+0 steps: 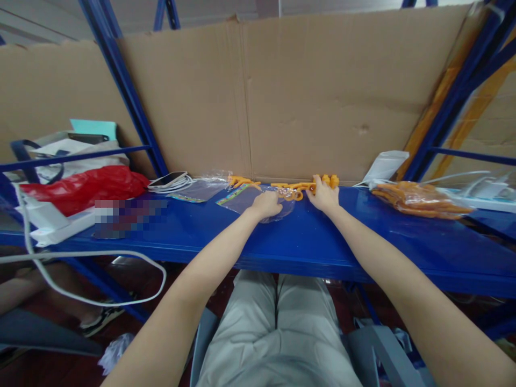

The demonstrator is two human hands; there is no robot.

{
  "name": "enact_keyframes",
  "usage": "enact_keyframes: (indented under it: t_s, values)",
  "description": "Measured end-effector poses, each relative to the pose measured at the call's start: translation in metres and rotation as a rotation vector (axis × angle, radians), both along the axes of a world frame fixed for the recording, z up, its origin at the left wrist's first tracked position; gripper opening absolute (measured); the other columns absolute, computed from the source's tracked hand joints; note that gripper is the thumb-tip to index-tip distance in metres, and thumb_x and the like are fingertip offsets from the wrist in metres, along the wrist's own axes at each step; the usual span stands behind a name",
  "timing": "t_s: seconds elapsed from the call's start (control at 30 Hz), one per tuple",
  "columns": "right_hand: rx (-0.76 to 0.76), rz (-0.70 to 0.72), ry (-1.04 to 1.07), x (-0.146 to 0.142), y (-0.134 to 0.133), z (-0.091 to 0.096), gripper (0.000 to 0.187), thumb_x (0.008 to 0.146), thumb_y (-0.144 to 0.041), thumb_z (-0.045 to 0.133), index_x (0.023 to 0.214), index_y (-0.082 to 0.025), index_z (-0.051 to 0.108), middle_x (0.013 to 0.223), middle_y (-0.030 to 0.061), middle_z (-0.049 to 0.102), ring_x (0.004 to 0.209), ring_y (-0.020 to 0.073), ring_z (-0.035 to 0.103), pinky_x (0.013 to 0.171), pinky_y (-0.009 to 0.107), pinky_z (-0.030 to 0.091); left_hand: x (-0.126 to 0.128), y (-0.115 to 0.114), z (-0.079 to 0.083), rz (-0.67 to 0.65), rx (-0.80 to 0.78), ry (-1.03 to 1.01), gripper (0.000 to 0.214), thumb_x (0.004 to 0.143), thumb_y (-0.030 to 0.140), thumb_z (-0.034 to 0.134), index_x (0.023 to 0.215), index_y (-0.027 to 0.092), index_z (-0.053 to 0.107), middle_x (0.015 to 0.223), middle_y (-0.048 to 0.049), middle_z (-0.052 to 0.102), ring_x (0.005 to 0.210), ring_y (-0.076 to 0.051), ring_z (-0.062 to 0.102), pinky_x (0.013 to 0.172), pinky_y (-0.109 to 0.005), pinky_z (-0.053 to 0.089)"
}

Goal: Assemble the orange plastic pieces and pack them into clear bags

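Observation:
My left hand [266, 204] is closed on a clear plastic bag [237, 202] with a coloured printed strip, lying on the blue shelf top [306, 242]. To its right, my right hand [325, 198] has its fingers curled around orange plastic pieces [334, 181] by the cardboard wall. More orange pieces [296, 187], some ring-shaped, lie between my two hands. Another small group of orange pieces [242, 181] sits behind the bag on the left. My fingers partly hide what each hand grips.
A second flat clear bag [201, 189] and a phone with a white cable [171, 181] lie to the left, near a red bag [92, 185]. At right is a bag of orange pieces [419, 200]. Cardboard [302, 97] closes the back; a white cable [161, 285] hangs over the front edge.

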State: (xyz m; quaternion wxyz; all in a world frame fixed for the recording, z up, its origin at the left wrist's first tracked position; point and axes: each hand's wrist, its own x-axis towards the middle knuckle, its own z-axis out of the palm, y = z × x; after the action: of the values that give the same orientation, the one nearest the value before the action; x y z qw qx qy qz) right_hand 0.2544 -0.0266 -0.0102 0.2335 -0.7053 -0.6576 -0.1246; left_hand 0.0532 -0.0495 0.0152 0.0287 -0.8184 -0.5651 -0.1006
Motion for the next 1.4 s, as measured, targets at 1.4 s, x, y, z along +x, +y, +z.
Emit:
enact_keyframes:
  t_s: [1.4]
  values:
    - [0.078, 0.234, 0.45, 0.019, 0.028, -0.006, 0.022, 0.086, -0.029, 0.059, 0.095, -0.012, 0.069, 0.103, 0.0178, 0.072, 0.098, 0.0304, 0.067, 0.09, 0.043, 0.052, -0.002, 0.017, -0.011, 0.041, 0.039, -0.189, 0.019, 0.083, 0.022, 0.055, 0.084, 0.017, 0.073, 0.096, -0.0115, 0.076, 0.1, -0.027, 0.07, 0.086, -0.032, 0.054]
